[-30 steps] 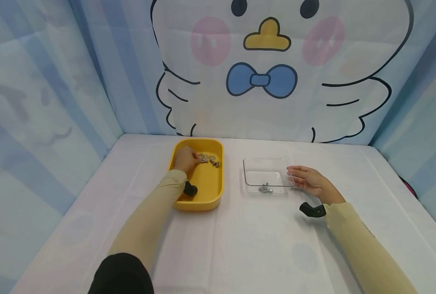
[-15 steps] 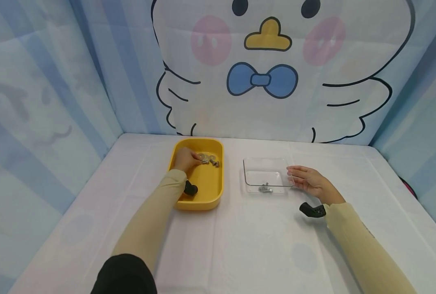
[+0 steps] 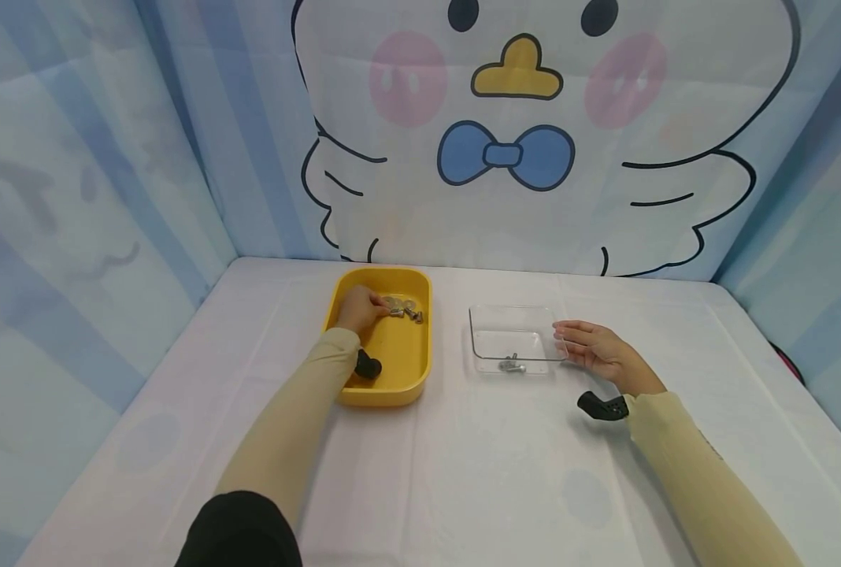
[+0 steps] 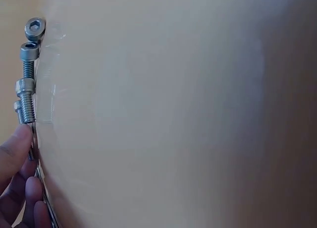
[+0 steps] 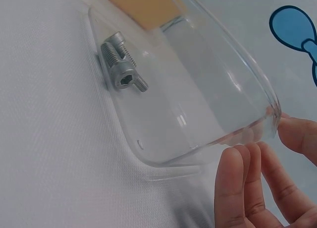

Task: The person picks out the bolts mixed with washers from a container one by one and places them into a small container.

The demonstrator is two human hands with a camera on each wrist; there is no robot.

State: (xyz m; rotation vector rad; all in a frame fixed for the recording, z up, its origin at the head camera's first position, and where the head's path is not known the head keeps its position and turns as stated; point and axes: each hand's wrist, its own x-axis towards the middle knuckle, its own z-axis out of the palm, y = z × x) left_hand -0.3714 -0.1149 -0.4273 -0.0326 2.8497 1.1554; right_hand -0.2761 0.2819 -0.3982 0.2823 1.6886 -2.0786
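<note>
On the left half of the white-covered bench (image 3: 505, 480) stands a yellow tray (image 3: 395, 362), and the person's left hand (image 3: 359, 309) reaches inside it. Its thumb and fingertips touch hex-socket cap screws (image 4: 26, 91) lying in the tray's far part, beside small pale discs (image 3: 409, 304) that look like washers. A threaded shank shows between thumb and fingers, but I cannot tell whether the left grip has pinched it.

To the right of the tray, well apart from it, sits a clear plastic box (image 3: 507, 340) with a few more cap screws (image 5: 124, 75) clustered at its near side. The right hand (image 3: 598, 350) rests its fingers, loosely extended, against the box's right end, so that grip is relaxed rather than clenched. Both forearms wear beige sleeves (image 3: 697, 465). Behind the bench hangs a backdrop (image 3: 477, 213) printed with a bow-tied cartoon bird.
</note>
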